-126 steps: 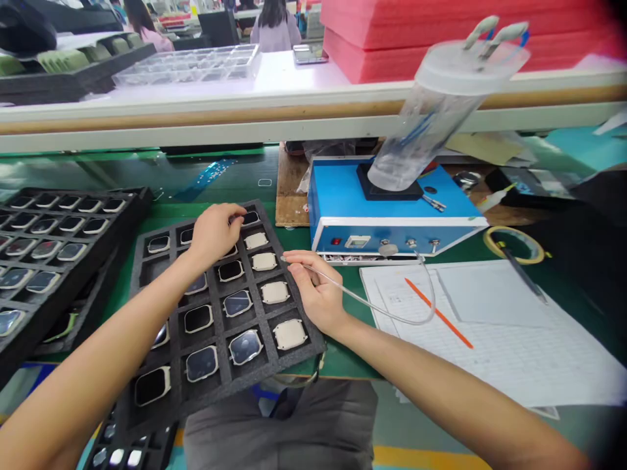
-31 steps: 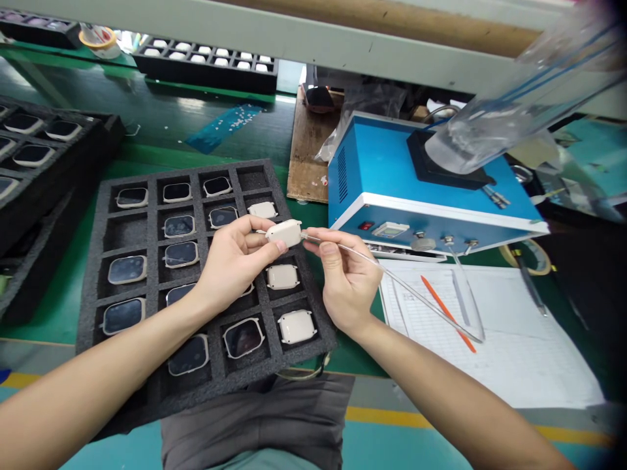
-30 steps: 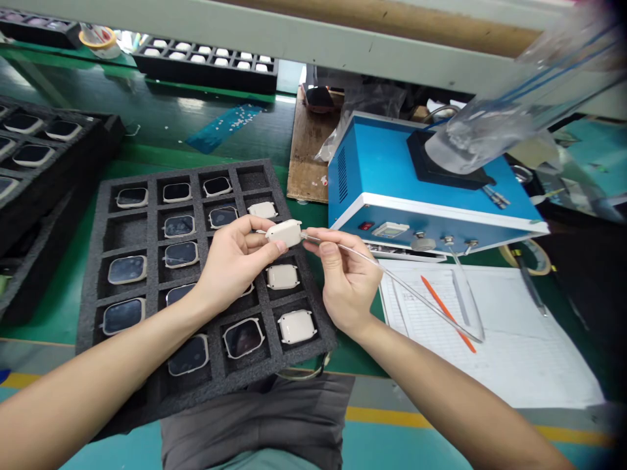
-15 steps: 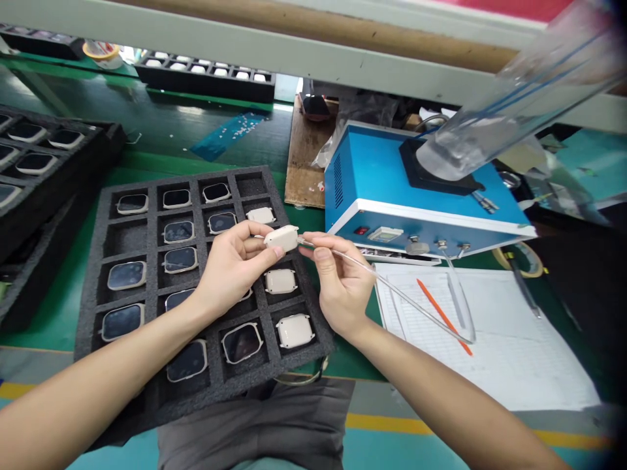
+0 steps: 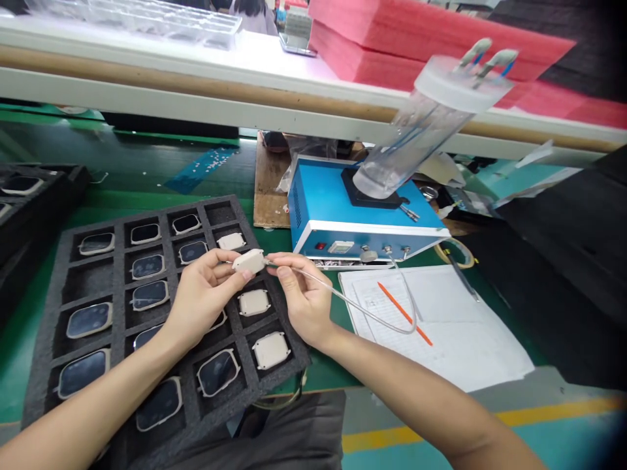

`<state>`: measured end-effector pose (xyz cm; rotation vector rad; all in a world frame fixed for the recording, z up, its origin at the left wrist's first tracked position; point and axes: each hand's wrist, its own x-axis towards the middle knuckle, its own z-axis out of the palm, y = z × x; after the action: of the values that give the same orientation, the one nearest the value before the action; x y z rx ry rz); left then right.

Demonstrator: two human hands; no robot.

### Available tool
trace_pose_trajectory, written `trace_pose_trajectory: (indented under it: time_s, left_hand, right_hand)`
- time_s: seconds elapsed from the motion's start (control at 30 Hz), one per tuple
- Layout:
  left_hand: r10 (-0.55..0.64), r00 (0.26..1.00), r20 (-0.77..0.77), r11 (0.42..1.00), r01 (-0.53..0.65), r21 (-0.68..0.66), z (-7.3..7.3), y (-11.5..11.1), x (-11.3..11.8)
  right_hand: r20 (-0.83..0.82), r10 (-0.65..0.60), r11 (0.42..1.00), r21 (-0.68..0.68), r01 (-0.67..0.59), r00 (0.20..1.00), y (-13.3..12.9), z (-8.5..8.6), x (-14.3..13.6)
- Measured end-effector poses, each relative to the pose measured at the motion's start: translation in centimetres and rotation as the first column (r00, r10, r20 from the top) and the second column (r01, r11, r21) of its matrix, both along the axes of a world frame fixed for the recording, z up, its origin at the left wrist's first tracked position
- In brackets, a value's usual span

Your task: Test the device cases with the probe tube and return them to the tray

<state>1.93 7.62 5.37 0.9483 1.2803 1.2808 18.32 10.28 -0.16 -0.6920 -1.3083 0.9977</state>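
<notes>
Closed around a beige smartwatch case [image 5: 249, 261], my left hand [image 5: 200, 294] holds it tilted above the foam tray. My right hand [image 5: 306, 294] pinches the end of a clear thin tube [image 5: 353, 302], its tip against the right edge of the case; whether it enters the case I cannot tell. The tube loops back to a port on the front of a blue machine [image 5: 362, 238]. Beneath my hands lies the dark grey foam tray [image 5: 117, 287], its compartments holding several watch cases, some with dark screens up and others beige side up.
A clear cylinder [image 5: 406, 140] stands on the machine, in front of the shelf edge [image 5: 196, 91]. To the right are papers [image 5: 455, 326], an orange stick [image 5: 404, 313], a black pen [image 5: 460, 274] and a tape roll [image 5: 458, 251]. Another foam tray [image 5: 44, 196] is at far left.
The camera view has tilted up and turned right, so the shelf and the cylinder's top now show. Both hands keep the same hold on the watch case and tube.
</notes>
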Motion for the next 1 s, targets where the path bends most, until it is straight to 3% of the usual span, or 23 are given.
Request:
trace_pose_trajectory:
  time_s: [1.0]
  left_hand:
    - [-0.022,1.000,0.008,1.000,0.022,0.002,-0.37,-0.12,-0.23]
  right_hand:
    - [-0.041,0.037,0.999,-0.028,-0.038,0.998,-0.20,-0.01,0.03]
